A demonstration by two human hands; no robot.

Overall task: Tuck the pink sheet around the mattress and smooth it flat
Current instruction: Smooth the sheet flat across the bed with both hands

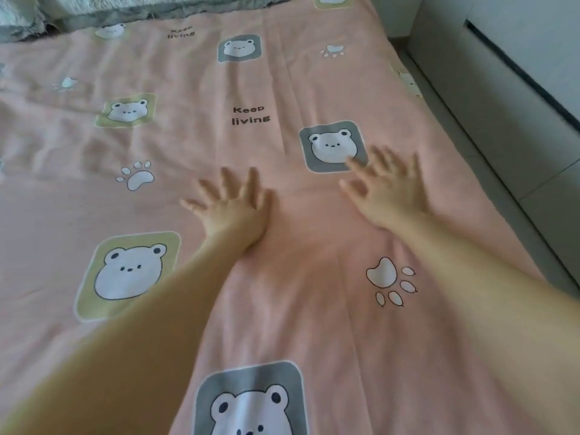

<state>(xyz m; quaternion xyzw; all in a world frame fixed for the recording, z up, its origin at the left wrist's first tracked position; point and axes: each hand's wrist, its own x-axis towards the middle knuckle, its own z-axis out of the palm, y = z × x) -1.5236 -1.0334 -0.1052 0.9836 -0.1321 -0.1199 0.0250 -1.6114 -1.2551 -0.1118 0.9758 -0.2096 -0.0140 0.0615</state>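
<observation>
The pink sheet [194,171] covers nearly everything in front of you: soft woven cotton, printed with white bear faces in rounded grey and olive squares, white paw prints, and the words "Keep living". Long shallow creases run from 6 o'clock up toward 12 o'clock through its middle, and more ripples lie at 9 o'clock. At 11 o'clock, past the sheet's far edge, a shaggy grey blanket [131,9] is bunched up. Along the 3 o'clock side a smooth white cabinet [502,98] stands beside the bed.

Your left hand [233,211] lies palm-down on the sheet just above centre, fingers straight and fanned, grasping nothing. Your right hand [390,189], at 2 o'clock from it and a little apart, is likewise spread flat on the cloth, its fingertips [351,163] reaching the lower corner of a grey bear square [332,146]. Both hands are motion-blurred.
</observation>
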